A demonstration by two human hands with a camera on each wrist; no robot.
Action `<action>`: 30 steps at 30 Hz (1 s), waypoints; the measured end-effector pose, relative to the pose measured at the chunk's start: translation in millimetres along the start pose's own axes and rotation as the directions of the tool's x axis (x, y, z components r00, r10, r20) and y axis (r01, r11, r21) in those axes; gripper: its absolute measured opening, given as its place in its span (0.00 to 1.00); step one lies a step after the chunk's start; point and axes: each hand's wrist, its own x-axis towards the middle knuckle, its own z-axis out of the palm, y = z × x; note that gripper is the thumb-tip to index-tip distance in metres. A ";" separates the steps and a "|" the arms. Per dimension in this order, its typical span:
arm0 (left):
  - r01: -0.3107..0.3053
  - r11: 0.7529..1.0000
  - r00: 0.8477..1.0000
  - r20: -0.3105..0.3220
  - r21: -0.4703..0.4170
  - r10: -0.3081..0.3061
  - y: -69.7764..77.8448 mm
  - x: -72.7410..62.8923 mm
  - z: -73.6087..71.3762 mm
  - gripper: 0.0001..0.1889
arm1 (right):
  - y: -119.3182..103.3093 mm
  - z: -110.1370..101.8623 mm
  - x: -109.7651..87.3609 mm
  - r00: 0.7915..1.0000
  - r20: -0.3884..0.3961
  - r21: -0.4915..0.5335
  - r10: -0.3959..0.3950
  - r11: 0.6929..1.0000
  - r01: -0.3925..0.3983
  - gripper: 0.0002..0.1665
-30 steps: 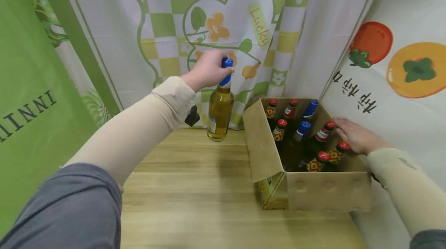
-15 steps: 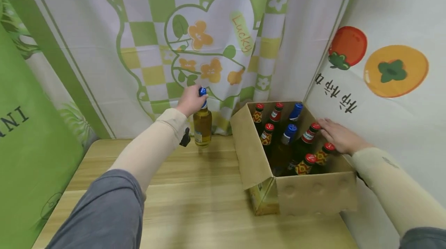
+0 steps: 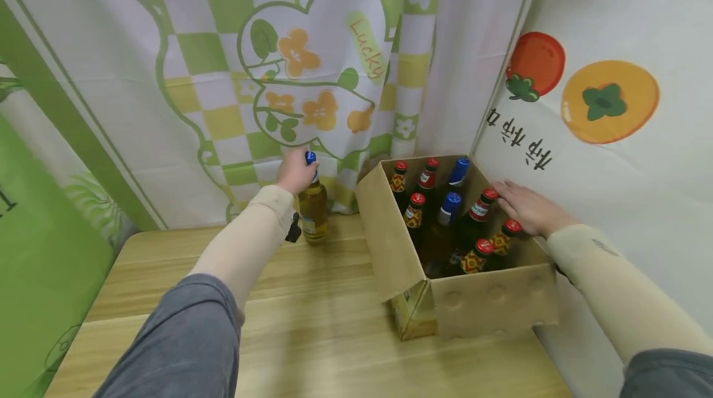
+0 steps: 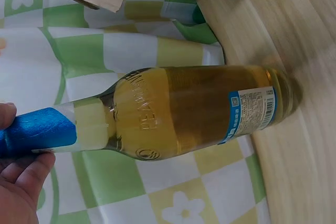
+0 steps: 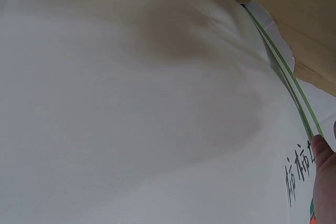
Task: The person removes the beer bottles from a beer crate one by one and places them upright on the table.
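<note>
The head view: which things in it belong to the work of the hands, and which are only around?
Seem to belong to the work:
blue-topped bottle, held near its top by the left hand
cardboard box, with the right hand at its edge
bottles inside the box, eight tops visible

Seem only surroundings:
table, as support
checked curtain
fruit-printed wall cloth

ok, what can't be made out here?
- Bases of the red- and blue-capped glass bottles: head view, hidden by walls of the brown cardboard box and neighbouring bottles.
- Top of the blue-foiled amber glass bottle: left wrist view, cut off by left edge.
- Small print on its blue-and-white label: left wrist view, too small.
- Most of the right hand: right wrist view, cut off by right edge.
</note>
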 end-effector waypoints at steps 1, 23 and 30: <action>0.003 1.000 1.000 -0.010 0.001 -0.003 -1.4 0.3 -0.5 0.11 | -0.6 -0.7 1.3 1.000 -0.002 0.005 0.005 1.000 -0.005 0.29; 0.098 0.995 0.993 0.071 0.002 -0.098 1.4 2.2 8.1 0.22 | -2.8 -3.5 -2.1 1.000 0.013 -0.020 -0.010 1.000 0.010 0.29; 0.121 0.991 0.990 0.075 -0.055 -0.116 0.9 2.2 10.3 0.28 | 0.2 -4.9 -2.3 0.999 0.045 -0.048 -0.004 0.999 0.006 0.31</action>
